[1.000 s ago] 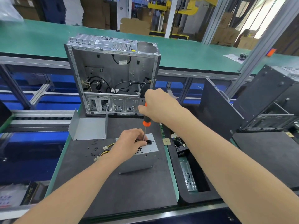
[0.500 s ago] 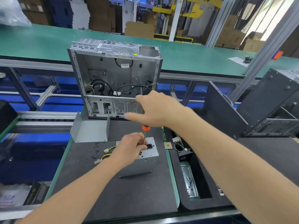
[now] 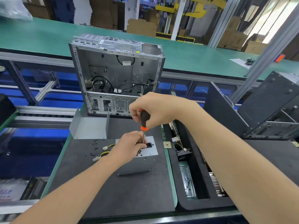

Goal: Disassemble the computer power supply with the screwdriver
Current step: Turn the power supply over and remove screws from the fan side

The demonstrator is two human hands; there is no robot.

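Note:
The grey power supply (image 3: 148,151) stands on the dark mat (image 3: 113,183), its socket face turned up. My right hand (image 3: 155,109) grips the black and orange handle of the screwdriver (image 3: 144,120), held nearly upright with its shaft going down to the top face beside the black socket. My left hand (image 3: 129,143) rests on the power supply and its fingers pinch the shaft near the tip. Yellow and black cables with white plugs (image 3: 103,151) trail out to the left of the unit.
An open, emptied computer case (image 3: 116,75) stands upright behind the mat. A bent grey metal cover (image 3: 89,126) sits at the mat's back left, with several small black screws (image 3: 93,147) scattered in front. A black tray of parts (image 3: 194,175) lies right, dark cases (image 3: 267,107) beyond.
My right hand, spread open over the handle half a second ago, has closed around the screwdriver handle again. The left hand stays on the shaft and the power supply.

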